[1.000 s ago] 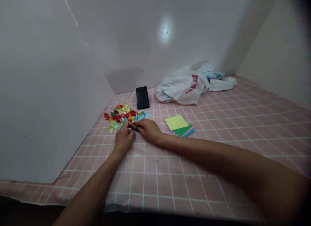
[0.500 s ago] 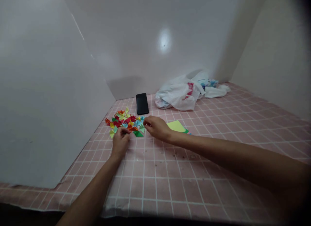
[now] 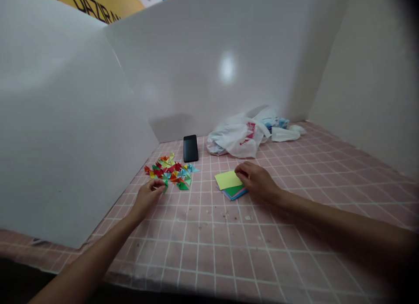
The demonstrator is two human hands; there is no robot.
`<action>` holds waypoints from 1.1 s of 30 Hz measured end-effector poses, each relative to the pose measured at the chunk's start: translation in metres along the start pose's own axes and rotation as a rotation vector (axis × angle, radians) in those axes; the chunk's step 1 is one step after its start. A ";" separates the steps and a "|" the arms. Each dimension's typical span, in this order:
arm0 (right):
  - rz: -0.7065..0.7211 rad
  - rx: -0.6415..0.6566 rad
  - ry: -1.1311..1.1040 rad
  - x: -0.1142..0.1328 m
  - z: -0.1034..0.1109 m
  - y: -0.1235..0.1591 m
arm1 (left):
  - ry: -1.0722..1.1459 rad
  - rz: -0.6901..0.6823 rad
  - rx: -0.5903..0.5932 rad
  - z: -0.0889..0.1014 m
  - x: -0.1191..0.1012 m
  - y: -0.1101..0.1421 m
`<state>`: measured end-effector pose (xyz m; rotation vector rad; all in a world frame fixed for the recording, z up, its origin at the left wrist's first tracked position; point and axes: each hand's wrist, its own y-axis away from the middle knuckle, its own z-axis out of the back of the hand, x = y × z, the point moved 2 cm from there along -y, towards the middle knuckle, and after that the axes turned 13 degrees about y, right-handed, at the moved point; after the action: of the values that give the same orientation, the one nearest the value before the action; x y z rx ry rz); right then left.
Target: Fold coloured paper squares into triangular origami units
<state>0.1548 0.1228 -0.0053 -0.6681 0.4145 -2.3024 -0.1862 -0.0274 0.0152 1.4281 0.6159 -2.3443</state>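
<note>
My left hand (image 3: 149,194) is closed in a pinch at the near left of a pile of small folded paper pieces (image 3: 173,168) in red, orange, yellow, green and blue. A green folded paper piece (image 3: 165,186) shows at its fingertips. Just right of it, another green folded piece (image 3: 182,186) lies at the pile's near edge. Farther right, my right hand (image 3: 257,180) has its fingers closed at the right edge of a yellow paper sheet (image 3: 227,180). That sheet overlaps a stack of coloured sheets, with a green sheet (image 3: 233,191) and blue and pink edges showing below.
Behind the pile a black phone (image 3: 190,148) lies on the pink checked tablecloth (image 3: 203,247). A crumpled white plastic bag (image 3: 237,136) rests against the back panel (image 3: 209,77). A white panel (image 3: 65,134) stands along the left. Small scraps (image 3: 248,217) dot the cloth.
My right hand has moved right, from beside the folded pieces to the yellow sheet. My left hand has drawn back slightly left, and green paper now shows at its fingertips. The view has tilted up.
</note>
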 end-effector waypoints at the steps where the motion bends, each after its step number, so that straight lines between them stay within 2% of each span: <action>1: -0.010 -0.018 -0.014 -0.004 -0.001 0.004 | -0.066 -0.034 -0.010 -0.004 -0.003 0.000; 6: -0.038 -0.076 -0.047 -0.014 -0.009 0.018 | -0.327 -0.133 -0.003 -0.043 -0.007 -0.002; 9: -0.056 -0.097 -0.092 -0.018 -0.011 0.021 | -0.439 -0.164 0.006 -0.056 -0.003 -0.003; 11: -0.072 -0.099 -0.113 -0.020 -0.010 0.021 | -0.497 -0.191 0.013 -0.052 -0.001 -0.005; 17: -0.117 -0.085 -0.158 -0.023 -0.010 0.018 | -0.600 -0.291 0.053 -0.023 -0.007 0.000; 20: -0.002 -0.033 -0.091 -0.020 -0.011 0.016 | -0.603 -0.383 0.061 -0.029 -0.021 0.019; 22: 0.133 0.035 -0.028 -0.018 -0.014 0.016 | -0.579 -0.469 0.129 -0.047 -0.036 0.039; 24: 0.216 0.096 0.007 -0.017 -0.017 0.016 | -0.480 -0.672 0.328 -0.075 -0.053 0.061; 26: 0.225 0.132 0.014 -0.017 -0.020 0.016 | -0.404 -0.789 0.528 -0.104 -0.068 0.078; 28: 0.212 0.142 0.019 -0.017 -0.020 0.017 | -0.358 -0.813 0.625 -0.130 -0.078 0.082; 31: 0.215 0.148 0.036 -0.016 -0.018 0.019 | -0.271 -0.749 0.591 -0.158 -0.082 0.061; 33: 0.211 0.150 0.044 -0.014 -0.016 0.020 | -0.187 -0.600 0.506 -0.169 -0.075 0.038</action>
<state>0.1654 0.1199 -0.0322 -0.4765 0.3130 -2.1256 -0.0068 0.0318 0.0061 1.3055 0.4588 -3.2485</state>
